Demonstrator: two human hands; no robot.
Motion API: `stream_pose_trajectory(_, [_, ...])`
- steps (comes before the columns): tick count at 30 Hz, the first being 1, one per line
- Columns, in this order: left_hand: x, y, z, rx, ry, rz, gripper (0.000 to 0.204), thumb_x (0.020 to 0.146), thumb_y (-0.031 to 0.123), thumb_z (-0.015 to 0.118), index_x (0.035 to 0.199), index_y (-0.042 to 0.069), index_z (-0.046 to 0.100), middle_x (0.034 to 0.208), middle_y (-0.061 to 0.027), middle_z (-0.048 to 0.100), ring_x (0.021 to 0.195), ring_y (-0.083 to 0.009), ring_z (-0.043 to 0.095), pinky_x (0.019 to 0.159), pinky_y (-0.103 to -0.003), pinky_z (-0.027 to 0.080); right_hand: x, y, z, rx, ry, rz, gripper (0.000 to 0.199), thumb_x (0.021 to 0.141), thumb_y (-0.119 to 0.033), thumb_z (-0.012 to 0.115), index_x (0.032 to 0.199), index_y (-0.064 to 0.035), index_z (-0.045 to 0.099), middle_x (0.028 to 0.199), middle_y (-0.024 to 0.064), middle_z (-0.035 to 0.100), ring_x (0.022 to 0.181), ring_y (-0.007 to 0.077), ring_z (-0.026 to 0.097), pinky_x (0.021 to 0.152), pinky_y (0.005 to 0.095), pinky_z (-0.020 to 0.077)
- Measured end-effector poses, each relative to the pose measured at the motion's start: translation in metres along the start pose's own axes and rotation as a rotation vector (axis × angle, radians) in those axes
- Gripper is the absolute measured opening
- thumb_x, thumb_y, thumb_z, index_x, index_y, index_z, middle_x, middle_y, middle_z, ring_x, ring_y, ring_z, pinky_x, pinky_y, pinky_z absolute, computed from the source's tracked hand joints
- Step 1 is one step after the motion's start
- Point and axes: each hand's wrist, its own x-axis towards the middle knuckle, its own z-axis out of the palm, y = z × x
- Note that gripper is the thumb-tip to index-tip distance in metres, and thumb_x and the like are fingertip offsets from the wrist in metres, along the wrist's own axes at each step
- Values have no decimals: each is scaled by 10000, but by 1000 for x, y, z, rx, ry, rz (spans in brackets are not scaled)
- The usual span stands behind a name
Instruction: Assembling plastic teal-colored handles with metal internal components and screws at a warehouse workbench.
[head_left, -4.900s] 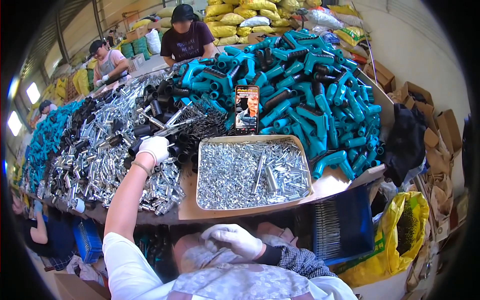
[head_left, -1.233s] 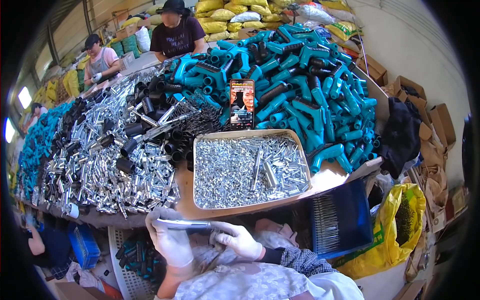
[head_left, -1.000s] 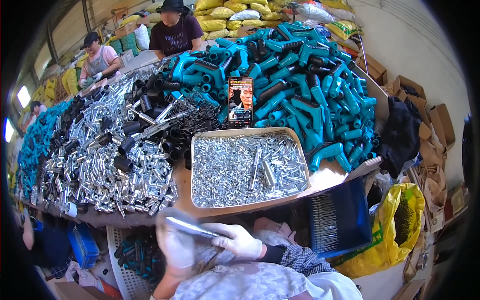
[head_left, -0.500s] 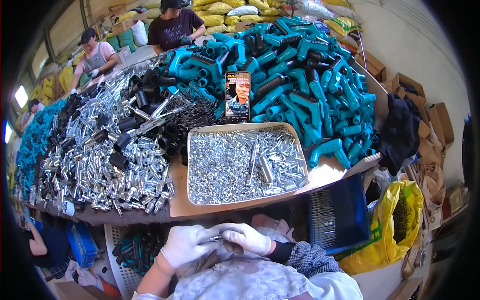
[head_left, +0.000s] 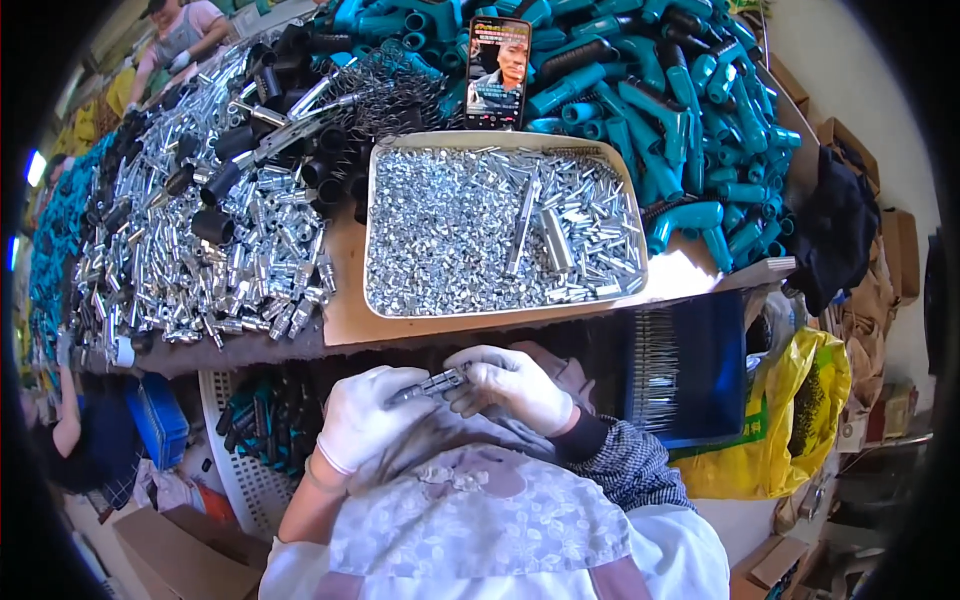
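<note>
Both my hands wear white gloves and meet in front of my lap, just below the table edge. Between them lies a silvery metal cylindrical fitting, pointing from one hand to the other. My left hand is closed round one end of it. With thumb and fingers, my right hand pinches the other end. The fitting's ends are hidden in the gloves. On the table ahead stands a cream-rimmed tray of small silvery metal pins and bits, with a larger metal cylinder on top.
Silvery metal fittings are heaped at the left, teal pistol-shaped handles at the back right. A phone stands behind the tray. A blue bin of thin metal rods and a yellow sack sit right; a white basket is left.
My view has tipped downward, so the table sits higher in the picture. My hands have drawn slightly apart, and more of the metal fitting shows between them.
</note>
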Motion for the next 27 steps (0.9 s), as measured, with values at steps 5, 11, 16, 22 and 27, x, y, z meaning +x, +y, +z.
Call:
stream_pose_trajectory(5, [1,-1,14,-47,31,51,358,805,280,791,1087,65,743,927,-147,722,821,-337,708,737,-393,564,-9,4,-8,118,26,64,470,1053,-294,576,1378,44,537,1124,142,700,926,181,692,820,325,580])
stream_pose_trajectory(11, [7,6,15,-17,-113,76,367,745,151,798,1079,11,738,972,-174,715,870,-336,706,800,-380,560,-20,6,-14,-67,45,-73,394,1026,-272,620,1291,20,631,1108,60,698,921,119,670,818,283,558])
stream_pose_trajectory(16, [12,6,26,28,-163,171,374,729,151,810,1071,19,739,949,-181,712,842,-350,701,761,-389,561,-12,40,-31,-109,67,-164,356,1031,-267,619,1254,8,650,986,70,724,847,139,698,731,277,577])
stream_pose_trajectory(22, [21,20,43,82,-236,169,412,700,200,834,1076,60,742,868,-156,696,761,-337,687,695,-401,553,-30,45,-20,-123,154,-71,321,1012,-237,623,1167,39,676,995,67,725,878,138,664,802,302,554])
stream_pose_trajectory(27, [17,13,63,106,-184,201,310,718,187,827,992,74,737,862,-142,703,759,-329,688,678,-401,554,-59,23,-59,-548,120,-147,342,992,-241,636,1229,2,682,1120,124,742,1029,182,686,899,324,539])
